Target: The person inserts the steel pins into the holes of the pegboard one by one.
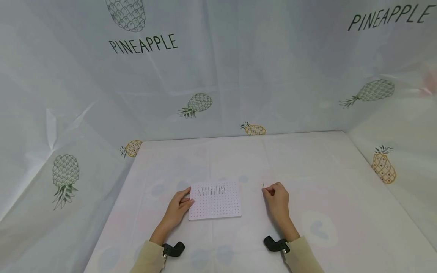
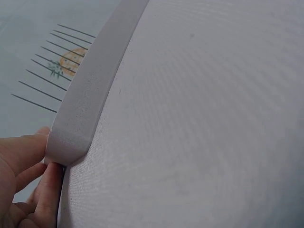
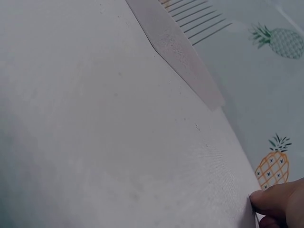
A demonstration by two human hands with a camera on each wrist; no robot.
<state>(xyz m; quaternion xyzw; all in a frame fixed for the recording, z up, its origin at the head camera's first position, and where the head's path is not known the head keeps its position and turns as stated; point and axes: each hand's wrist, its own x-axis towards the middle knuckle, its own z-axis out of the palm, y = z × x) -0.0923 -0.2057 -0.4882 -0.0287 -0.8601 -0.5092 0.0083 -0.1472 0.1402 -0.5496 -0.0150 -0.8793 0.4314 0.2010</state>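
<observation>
A white pegboard (image 1: 216, 206) dotted with small holes lies on the table. Several thin dark pins (image 1: 211, 190) stand in a row near its far edge, the leftmost ones leaning. My left hand (image 1: 175, 208) holds the board by its left edge; the left wrist view shows fingers (image 2: 47, 190) against the corner of the board (image 2: 78, 114). To the right of the board, apart from it, my right hand (image 1: 278, 199) pinches one thin pin (image 1: 263, 185) between thumb and fingertip, pointing up. In the right wrist view that hand (image 3: 280, 204) is partly cut off at the lower right.
A white cloth with faint blotches covers the table (image 1: 321, 182). Pineapple-printed sheeting (image 1: 239, 68) hangs behind and at both sides. Black wrist devices (image 1: 174, 249) are strapped at both sleeves.
</observation>
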